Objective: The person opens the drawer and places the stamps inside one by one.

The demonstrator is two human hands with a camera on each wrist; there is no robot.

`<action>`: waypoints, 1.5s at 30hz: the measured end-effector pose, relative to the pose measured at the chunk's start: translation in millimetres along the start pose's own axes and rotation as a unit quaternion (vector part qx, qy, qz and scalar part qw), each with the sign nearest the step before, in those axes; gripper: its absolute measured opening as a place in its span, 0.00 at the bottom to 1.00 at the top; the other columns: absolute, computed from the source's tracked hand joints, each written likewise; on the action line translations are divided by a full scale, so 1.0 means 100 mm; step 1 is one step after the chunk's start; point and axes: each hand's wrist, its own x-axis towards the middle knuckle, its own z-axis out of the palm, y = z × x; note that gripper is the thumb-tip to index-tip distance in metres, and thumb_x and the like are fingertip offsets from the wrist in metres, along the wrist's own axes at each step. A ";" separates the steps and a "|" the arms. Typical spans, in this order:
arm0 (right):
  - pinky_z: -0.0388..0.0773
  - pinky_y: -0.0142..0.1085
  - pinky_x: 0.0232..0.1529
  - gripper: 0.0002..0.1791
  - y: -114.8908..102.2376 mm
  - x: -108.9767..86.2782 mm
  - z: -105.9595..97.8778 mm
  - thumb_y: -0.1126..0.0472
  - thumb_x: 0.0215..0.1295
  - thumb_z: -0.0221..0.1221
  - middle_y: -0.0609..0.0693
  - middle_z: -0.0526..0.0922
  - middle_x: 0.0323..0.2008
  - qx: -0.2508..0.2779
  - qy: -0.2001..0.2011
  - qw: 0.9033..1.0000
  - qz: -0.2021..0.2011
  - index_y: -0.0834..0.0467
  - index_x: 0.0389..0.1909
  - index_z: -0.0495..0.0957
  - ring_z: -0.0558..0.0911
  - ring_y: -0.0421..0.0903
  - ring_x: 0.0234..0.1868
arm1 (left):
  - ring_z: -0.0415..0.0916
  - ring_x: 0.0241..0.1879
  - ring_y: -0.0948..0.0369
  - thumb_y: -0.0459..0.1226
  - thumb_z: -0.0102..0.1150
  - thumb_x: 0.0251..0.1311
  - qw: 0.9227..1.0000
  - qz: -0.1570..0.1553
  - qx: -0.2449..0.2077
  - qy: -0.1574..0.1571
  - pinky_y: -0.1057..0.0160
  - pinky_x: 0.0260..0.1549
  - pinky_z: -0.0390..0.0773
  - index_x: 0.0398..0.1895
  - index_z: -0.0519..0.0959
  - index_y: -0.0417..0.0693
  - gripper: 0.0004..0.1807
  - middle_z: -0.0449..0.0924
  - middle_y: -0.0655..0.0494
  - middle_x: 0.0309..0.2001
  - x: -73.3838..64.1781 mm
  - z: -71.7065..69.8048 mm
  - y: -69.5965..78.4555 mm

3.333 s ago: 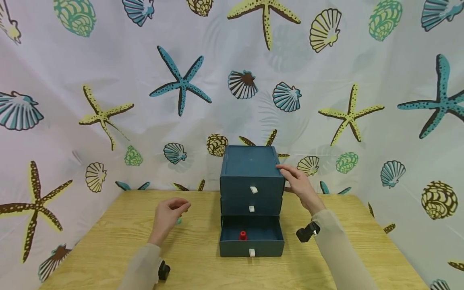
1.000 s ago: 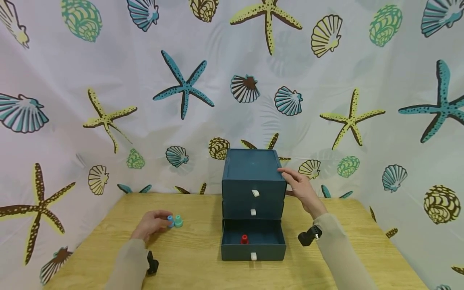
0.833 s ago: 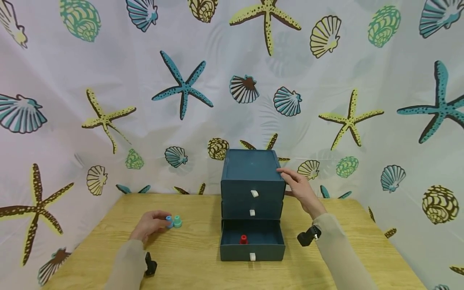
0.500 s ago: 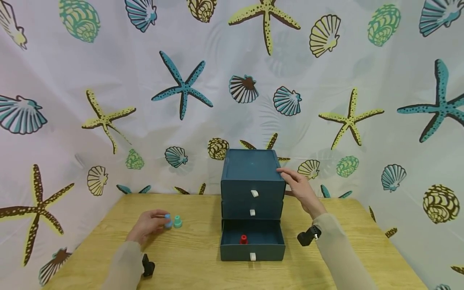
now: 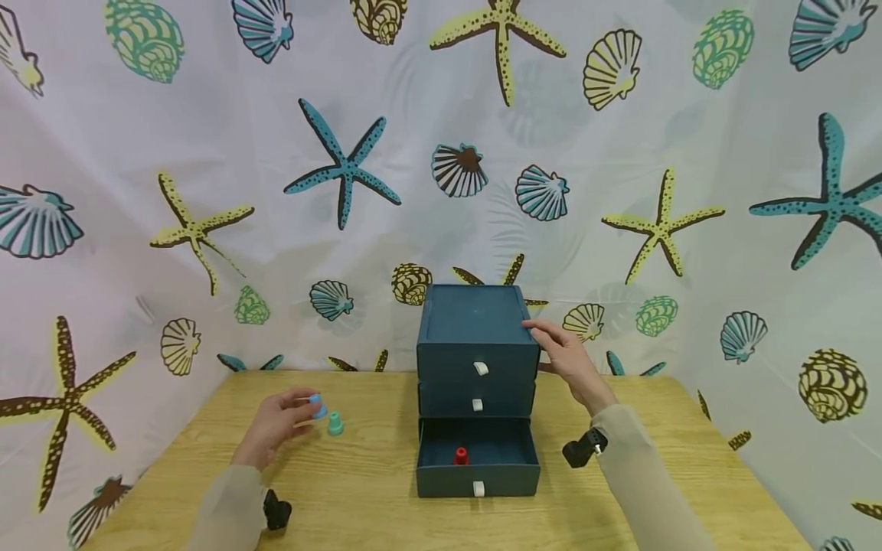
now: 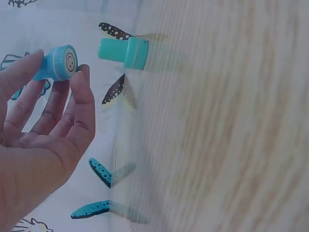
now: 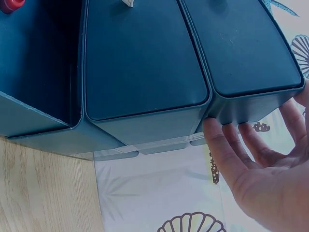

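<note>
My left hand (image 5: pixel 272 425) pinches a small blue stamp (image 5: pixel 318 407) between thumb and fingertips, a little above the table. In the left wrist view the stamp's round end shows a smiley face. Just to its right a mint-green stamp (image 5: pixel 335 423) stands upright on the table. My right hand (image 5: pixel 568 360) rests against the upper right side of a dark blue drawer cabinet (image 5: pixel 475 314), fingertips on the side wall. The cabinet's bottom drawer (image 5: pixel 475 482) is pulled out, and a red stamp (image 5: pixel 461 457) stands inside it.
Two upper drawers with white pull tabs (image 5: pixel 481 369) are closed. A wooden table (image 5: pixel 372 490) carries everything. Behind and at both sides hangs a white curtain (image 5: pixel 413 92) printed with shells and starfish.
My left hand has come down to the blue stamp, taken hold of it beside the green one, and lifted it slightly up and left. My right hand has kept its place on the cabinet.
</note>
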 end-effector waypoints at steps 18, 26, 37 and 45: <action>0.72 0.56 0.62 0.25 -0.03 0.00 0.01 0.46 0.76 0.48 0.54 0.60 0.74 -0.001 -0.001 1.000 -0.002 0.51 0.68 0.70 0.62 0.58 0.73 | 0.77 0.51 0.55 0.41 0.55 0.70 0.999 0.036 -0.010 -0.013 0.53 0.51 0.80 0.69 0.67 0.44 0.27 0.70 0.41 0.62 -0.06 0.32 0.12; 0.71 0.58 0.62 0.24 -0.03 0.00 0.01 0.48 0.77 0.47 0.54 0.58 0.75 0.006 -0.004 1.000 0.001 0.52 0.69 0.69 0.62 0.59 0.73 | 0.77 0.50 0.58 0.41 0.59 0.68 0.998 0.055 0.004 -0.007 0.50 0.49 0.81 0.66 0.72 0.45 0.25 0.72 0.40 0.62 -0.08 0.55 0.18; 0.72 0.57 0.62 0.24 0.00 0.01 -0.02 0.46 0.77 0.47 0.53 0.60 0.74 -0.002 0.004 1.000 -0.004 0.51 0.67 0.70 0.62 0.58 0.73 | 0.79 0.50 0.57 0.44 0.61 0.66 0.997 0.073 0.012 -0.037 0.52 0.48 0.81 0.64 0.75 0.48 0.24 0.76 0.43 0.60 -0.07 0.77 0.31; 0.73 0.56 0.61 0.24 -0.03 -0.01 0.00 0.47 0.77 0.48 0.53 0.60 0.74 0.002 0.000 1.000 -0.002 0.51 0.67 0.71 0.63 0.58 0.73 | 0.80 0.52 0.56 0.42 0.62 0.65 0.996 0.079 0.011 -0.045 0.59 0.44 0.82 0.62 0.76 0.47 0.23 0.78 0.43 0.59 -0.05 0.92 0.37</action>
